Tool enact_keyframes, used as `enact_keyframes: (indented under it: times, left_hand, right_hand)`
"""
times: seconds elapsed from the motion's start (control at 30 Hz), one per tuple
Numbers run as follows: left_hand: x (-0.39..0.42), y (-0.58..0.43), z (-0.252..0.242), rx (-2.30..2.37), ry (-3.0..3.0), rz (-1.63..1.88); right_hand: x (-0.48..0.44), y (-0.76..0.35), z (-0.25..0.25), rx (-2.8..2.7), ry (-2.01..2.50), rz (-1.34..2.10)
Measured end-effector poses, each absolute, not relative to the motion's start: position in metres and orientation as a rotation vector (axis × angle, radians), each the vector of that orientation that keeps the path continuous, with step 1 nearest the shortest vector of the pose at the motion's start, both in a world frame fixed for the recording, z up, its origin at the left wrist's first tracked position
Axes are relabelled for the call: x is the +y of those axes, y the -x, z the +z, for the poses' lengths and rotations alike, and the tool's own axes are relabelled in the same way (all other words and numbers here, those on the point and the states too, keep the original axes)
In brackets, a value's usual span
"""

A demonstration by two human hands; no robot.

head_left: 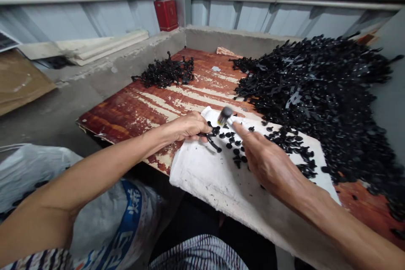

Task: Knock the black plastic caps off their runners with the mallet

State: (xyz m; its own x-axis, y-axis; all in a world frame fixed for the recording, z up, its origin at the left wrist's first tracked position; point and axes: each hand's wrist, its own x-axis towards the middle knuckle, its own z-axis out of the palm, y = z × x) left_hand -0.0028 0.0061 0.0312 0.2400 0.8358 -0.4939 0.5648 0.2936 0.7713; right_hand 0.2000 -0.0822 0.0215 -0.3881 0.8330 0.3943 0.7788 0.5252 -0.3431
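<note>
My left hand (193,126) is closed on a black plastic piece (211,140) with thin branching arms, low over a white cloth (196,164). In my right hand (262,152) is a small hammer (225,114), its dark head blurred and a little above the cloth. The hammer head is close to the fingertips of my left hand. Several loose black round-headed plastic parts (232,140) lie on the cloth between my hands. More of these parts (294,143) lie beyond my right hand, which hides some of them.
A large heap of black plastic pieces (316,80) covers the table's right side. A smaller pile (167,71) sits at the far left of the worn red-brown table (126,109). A red tin (166,14) stands in the corner. White sacks (110,219) are below left.
</note>
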Motion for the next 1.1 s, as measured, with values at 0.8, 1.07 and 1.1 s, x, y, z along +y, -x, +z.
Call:
enact_keyframes:
  times: [0.8, 1.07, 1.1]
  left_hand:
    - [-0.008, 0.013, 0.031, 1.069, -1.596, 0.309]
    - [-0.037, 0.006, 0.033, 1.047, -1.582, 0.559]
    - [-0.041, 0.005, 0.031, 1.074, -1.434, 0.629]
  right_hand:
    - [-0.069, -0.188, 0.041, -1.774, 1.515, 0.880]
    - [-0.081, -0.178, 0.029, -1.380, 1.409, 1.317]
    - [-0.082, -0.179, 0.028, -1.332, 1.393, 1.299]
